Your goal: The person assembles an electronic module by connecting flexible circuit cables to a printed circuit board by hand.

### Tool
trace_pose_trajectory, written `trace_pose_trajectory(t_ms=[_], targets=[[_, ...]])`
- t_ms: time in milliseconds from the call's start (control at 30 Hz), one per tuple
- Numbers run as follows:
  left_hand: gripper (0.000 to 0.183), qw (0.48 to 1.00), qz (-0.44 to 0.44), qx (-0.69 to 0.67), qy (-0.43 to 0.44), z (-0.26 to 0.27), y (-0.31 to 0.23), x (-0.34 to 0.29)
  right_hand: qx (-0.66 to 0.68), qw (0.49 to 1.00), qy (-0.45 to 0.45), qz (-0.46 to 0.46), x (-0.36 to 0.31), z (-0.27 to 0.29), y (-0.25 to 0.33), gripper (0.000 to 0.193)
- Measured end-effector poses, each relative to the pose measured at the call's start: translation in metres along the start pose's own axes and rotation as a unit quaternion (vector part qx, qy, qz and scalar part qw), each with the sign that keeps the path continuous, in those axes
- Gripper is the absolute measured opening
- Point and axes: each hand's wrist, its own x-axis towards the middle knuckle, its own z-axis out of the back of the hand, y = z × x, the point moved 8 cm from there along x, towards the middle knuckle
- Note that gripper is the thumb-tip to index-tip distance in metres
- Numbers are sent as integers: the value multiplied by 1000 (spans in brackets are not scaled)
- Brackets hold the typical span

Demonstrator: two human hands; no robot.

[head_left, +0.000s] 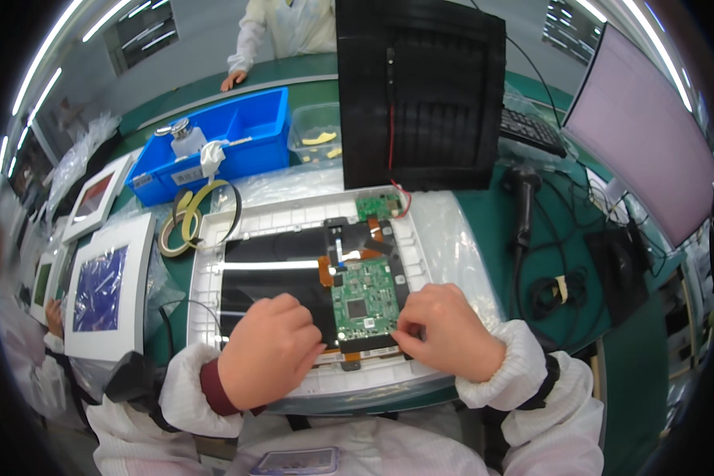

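A white-framed display panel point(381, 377) lies back side up before me, with black sheets inside its frame. On its right half sits a green circuit board point(365, 297), with a black strip point(370, 342) along the near edge. My left hand point(270, 349) is closed over the panel's near left part, fingertips just left of that strip; what they hold is hidden. Pinched together, the fingers of my right hand point(448, 329) touch the board's near right corner at the strip's end. A smaller green board point(379, 208) with a red wire lies at the panel's far edge.
Behind the panel stands a tall black board point(420, 95). Left of it are a blue bin point(214, 159), a clear tub point(316, 131) and tape rolls point(181, 232). White-framed displays point(107, 285) lie left; a scanner point(522, 206), cables and monitor point(642, 127) stand right. Another person point(285, 32) is opposite.
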Motion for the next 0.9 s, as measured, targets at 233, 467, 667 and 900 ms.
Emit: trace_pose_trajectory(t_ms=[233, 467, 667, 900], targets=[[33, 984, -149, 73, 64, -22, -37, -9, -41, 999, -17, 20, 1, 1, 5, 11], [46, 991, -112, 2, 77, -29, -32, -6, -178, 979, -66, 69, -12, 6, 24, 12], [52, 991, -128, 1, 41, -29, -38, -6, -149, 983, -13, 110, -39, -14, 52, 45], [55, 993, -107, 6, 39, -29, -34, -7, -241, 969, -17, 41, -48, -20, 44, 62]])
